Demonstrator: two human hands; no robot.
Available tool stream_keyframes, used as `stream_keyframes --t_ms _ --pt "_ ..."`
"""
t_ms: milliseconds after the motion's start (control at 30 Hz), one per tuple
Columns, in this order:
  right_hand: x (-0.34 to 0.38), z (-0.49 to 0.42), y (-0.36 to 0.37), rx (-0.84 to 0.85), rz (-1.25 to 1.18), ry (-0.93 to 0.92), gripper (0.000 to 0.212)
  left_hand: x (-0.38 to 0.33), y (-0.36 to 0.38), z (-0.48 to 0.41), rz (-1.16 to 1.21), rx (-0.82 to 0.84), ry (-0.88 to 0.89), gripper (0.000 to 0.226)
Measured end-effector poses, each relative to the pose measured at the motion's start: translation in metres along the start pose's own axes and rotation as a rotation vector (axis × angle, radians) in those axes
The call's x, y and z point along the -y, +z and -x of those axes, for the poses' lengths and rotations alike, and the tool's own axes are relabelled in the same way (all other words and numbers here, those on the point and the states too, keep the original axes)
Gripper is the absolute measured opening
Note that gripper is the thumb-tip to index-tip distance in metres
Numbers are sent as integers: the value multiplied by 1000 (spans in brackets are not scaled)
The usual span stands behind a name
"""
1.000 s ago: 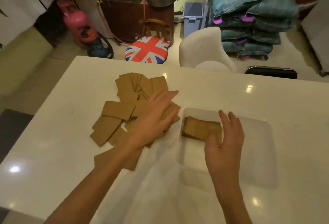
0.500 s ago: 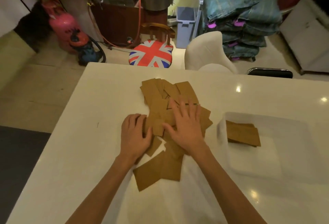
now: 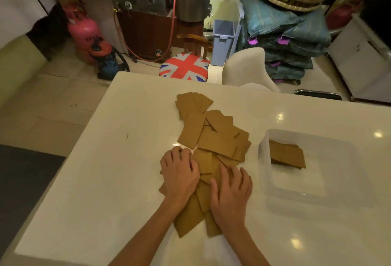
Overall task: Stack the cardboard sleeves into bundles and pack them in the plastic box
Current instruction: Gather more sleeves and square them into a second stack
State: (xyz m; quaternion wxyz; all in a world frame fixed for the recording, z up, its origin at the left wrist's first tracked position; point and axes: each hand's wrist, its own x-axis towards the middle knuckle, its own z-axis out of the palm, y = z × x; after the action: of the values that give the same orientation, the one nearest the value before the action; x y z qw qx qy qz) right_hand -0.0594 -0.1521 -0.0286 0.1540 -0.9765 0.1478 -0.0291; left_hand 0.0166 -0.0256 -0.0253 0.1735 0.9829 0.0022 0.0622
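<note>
Several flat brown cardboard sleeves [image 3: 213, 132] lie scattered in a loose pile on the white table [image 3: 105, 170]. My left hand [image 3: 179, 173] presses palm down on the pile's near left part, fingers curled onto the sleeves. My right hand [image 3: 231, 191] lies flat on the near right part, fingers spread. Neither hand has a sleeve lifted. To the right stands the clear plastic box [image 3: 263, 160], and a small bundle of sleeves [image 3: 286, 156] rests in its far left corner.
A white chair [image 3: 246, 67] and a stool with a Union Jack seat [image 3: 184, 66] stand beyond the table's far edge. A black chair back [image 3: 316, 94] shows at the far right. The table's left edge drops to the floor.
My right hand left the bundle in the box and came onto the loose pile. Both hands have slid toward me over the sleeves, drawing them together. The camera has shifted left.
</note>
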Motion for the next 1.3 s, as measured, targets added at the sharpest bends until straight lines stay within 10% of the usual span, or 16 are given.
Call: stream_keyframes --t_ms 500,733,1033,1300 --pt "1 48 2 79 -129 69 74 -18 -10 79 162 34 -227 53" --pt "-10 44 5 -38 -317 21 51 1 -30 71 524 249 -418 53" --pt "-7 45 -5 -78 -757 97 66 -16 -36 75 387 292 -247 47" --pt "-13 42 -13 -127 -1004 188 63 -4 -61 41 740 628 -394 111"
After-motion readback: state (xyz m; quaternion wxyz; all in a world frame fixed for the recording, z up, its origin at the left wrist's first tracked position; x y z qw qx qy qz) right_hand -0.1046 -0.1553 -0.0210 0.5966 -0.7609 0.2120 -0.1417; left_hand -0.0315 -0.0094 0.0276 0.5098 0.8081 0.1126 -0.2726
